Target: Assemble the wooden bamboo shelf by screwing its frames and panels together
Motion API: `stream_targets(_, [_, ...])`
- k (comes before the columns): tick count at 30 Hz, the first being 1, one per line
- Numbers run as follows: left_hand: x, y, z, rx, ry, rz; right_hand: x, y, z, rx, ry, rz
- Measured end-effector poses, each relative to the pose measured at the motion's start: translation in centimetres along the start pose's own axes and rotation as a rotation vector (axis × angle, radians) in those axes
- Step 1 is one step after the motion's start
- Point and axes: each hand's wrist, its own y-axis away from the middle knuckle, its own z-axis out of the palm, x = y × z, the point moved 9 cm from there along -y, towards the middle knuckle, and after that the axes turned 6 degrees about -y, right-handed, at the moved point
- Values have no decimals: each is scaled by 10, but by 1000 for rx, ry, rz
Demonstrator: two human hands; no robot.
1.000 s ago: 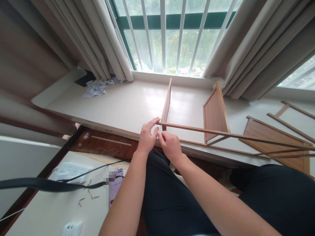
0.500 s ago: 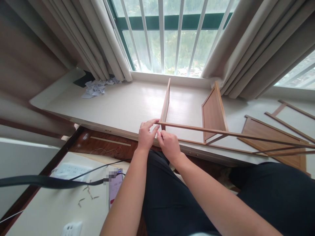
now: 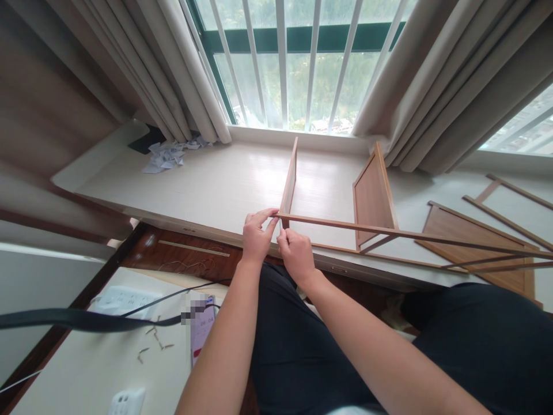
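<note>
A half-built brown wooden shelf frame [image 3: 375, 199] stands on the pale window ledge [image 3: 207, 184]. Its front rail [image 3: 389, 233] runs right from a thin upright side panel [image 3: 290, 178]. My left hand [image 3: 256, 236] pinches the left end of that rail where it meets the panel, thumb and forefinger on the corner. My right hand [image 3: 296, 253] is curled just below the same corner, fingertips at the joint; anything small held in it is hidden. Both forearms reach up from my lap in dark trousers.
Loose brown boards [image 3: 475, 242] and a slat frame [image 3: 514, 199] lie on the ledge at right. Crumpled white paper [image 3: 166, 154] sits at back left. A white table [image 3: 86, 363] at lower left carries small screws [image 3: 153, 346], a power strip [image 3: 123, 300], a phone [image 3: 201, 328] and black cables. Curtains flank the barred window.
The view has shifted slightly. My left fingers, spread a second ago, have closed onto the rail's corner; my right hand stays at the joint.
</note>
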Motion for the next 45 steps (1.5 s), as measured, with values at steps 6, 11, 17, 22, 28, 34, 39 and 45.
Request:
stream_targets(6, [-6, 6, 4, -12, 51, -89, -5, 3, 2, -50, -119, -7])
stream_targets(11, [-44, 49, 17, 53, 327, -526, 7, 18, 8, -105, -51, -62])
stream_targets(17, [-56, 96, 78, -473, 681, -849, 55, 39, 29, -239, 196, 9])
stream_targets(22, [-73, 100, 99, -613, 648, -1017, 88, 44, 43, -364, 306, 100])
stream_targets(28, [-95, 98, 115, -679, 396, -1054, 119, 46, 57, -423, 263, 189])
stream_targets(34, [-118, 96, 130, -701, 210, -1034, 139, 44, 76, -437, 251, 234])
stream_targets(39, [-131, 92, 133, -675, 121, -988, 144, 43, 88, -453, 259, 234])
stream_targets(45, [-138, 87, 134, -652, 55, -975, 145, 40, 97, -486, 287, 257])
